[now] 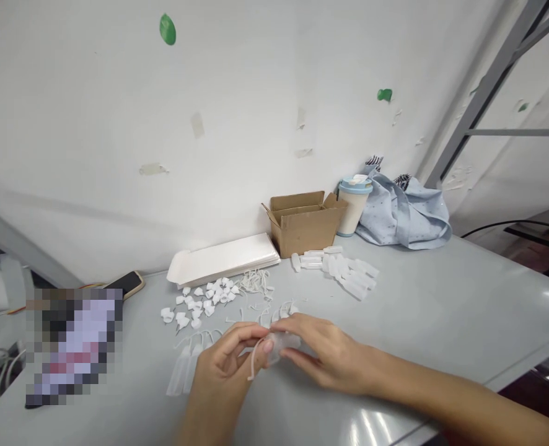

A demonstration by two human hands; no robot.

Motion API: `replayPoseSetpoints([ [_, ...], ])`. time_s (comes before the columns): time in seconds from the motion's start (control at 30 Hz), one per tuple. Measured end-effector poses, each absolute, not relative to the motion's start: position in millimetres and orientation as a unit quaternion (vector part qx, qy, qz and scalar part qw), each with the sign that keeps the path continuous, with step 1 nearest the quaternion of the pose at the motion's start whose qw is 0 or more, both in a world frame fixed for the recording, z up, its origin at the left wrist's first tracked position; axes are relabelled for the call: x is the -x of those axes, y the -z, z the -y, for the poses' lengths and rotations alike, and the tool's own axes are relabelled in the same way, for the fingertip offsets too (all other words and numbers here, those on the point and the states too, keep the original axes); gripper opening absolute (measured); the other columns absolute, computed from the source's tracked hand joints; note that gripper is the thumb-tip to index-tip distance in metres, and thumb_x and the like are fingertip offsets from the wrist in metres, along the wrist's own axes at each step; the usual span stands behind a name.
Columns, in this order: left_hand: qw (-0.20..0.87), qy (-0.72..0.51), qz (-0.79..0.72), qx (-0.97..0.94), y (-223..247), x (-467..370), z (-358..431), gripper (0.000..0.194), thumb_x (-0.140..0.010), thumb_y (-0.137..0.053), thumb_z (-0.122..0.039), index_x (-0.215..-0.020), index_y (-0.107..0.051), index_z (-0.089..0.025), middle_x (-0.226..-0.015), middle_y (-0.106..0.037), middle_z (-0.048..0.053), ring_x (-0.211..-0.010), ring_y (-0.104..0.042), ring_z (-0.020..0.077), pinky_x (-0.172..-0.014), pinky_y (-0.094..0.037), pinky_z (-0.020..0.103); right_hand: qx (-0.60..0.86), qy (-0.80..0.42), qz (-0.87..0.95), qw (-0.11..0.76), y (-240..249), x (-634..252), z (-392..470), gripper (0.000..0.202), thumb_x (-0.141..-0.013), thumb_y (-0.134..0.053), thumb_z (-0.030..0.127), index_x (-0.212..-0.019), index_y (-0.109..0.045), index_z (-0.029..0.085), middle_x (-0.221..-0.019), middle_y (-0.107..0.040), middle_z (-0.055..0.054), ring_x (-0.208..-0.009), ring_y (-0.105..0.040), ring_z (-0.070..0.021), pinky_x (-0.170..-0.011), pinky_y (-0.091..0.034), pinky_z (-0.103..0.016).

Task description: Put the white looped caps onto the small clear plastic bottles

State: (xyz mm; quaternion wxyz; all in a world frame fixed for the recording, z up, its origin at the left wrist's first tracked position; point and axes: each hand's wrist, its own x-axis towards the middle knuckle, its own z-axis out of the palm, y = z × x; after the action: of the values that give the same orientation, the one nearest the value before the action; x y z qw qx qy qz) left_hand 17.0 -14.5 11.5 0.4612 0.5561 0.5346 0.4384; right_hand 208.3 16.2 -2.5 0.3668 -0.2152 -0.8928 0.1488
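Note:
Near the front middle of the grey table, my left hand (230, 359) pinches a small translucent piece with a thin white cord (253, 361) hanging from it. My right hand (321, 350) is closed around the right side of a clear plastic tube (279, 347), which lies between both hands. The fingers partly hide the tube and where it meets the cord. Left of my left hand lie clear tubes with looped cords (179, 370). Behind the hands are small white caps (209, 297) and a heap of short white cords (256, 282).
Loose clear tubes (351, 275) lie at the back right, before an open cardboard box (307, 230). Beside it are a lidded cup (352, 207) and blue cloth bag (404, 214). White sheets (225, 257) and a phone (126, 283) lie further left.

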Motion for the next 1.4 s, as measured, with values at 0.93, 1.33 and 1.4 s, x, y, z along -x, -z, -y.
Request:
replayPoseSetpoints([
  [0.93, -0.105, -0.317, -0.354, -0.874, -18, -24, 0, 0.038, -0.087, -0.052, -0.029, -0.123, -0.044, -0.018, -0.105, -0.060, 0.015, -0.094, -0.063, 0.0257, -0.069, -0.057, 0.032, 0.332, -0.696, 0.520, 0.366, -19, -216, -28, 0.028, -0.068, -0.074, 0.022, -0.091, -0.062, 0.015, -0.080, -0.068, -0.003, -0.077, -0.064, -0.0137, -0.071, -0.047, -0.026],
  [1.33, -0.040, -0.260, -0.316, -0.911, -22, -50, -27, 0.038, -0.084, -0.054, -0.019, -0.120, -0.042, -0.013, -0.111, -0.058, 0.016, -0.104, -0.056, 0.0294, -0.082, -0.052, 0.045, 0.401, -0.556, 0.615, 0.389, -18, -228, -43, 0.013, -0.075, -0.063, 0.023, -0.085, -0.058, 0.015, -0.079, -0.067, -0.003, -0.075, -0.063, -0.0144, -0.064, -0.049, -0.026],
  [1.4, -0.015, -0.228, -0.321, -0.919, -25, -55, -32, 0.038, -0.082, -0.057, -0.018, -0.117, -0.044, -0.013, -0.111, -0.057, 0.015, -0.103, -0.055, 0.0296, -0.081, -0.052, 0.045, 0.422, -0.485, 0.671, 0.369, -20, -232, -46, 0.010, -0.077, -0.060, 0.023, -0.083, -0.060, 0.016, -0.079, -0.066, -0.002, -0.074, -0.062, -0.0141, -0.063, -0.048, -0.025],
])
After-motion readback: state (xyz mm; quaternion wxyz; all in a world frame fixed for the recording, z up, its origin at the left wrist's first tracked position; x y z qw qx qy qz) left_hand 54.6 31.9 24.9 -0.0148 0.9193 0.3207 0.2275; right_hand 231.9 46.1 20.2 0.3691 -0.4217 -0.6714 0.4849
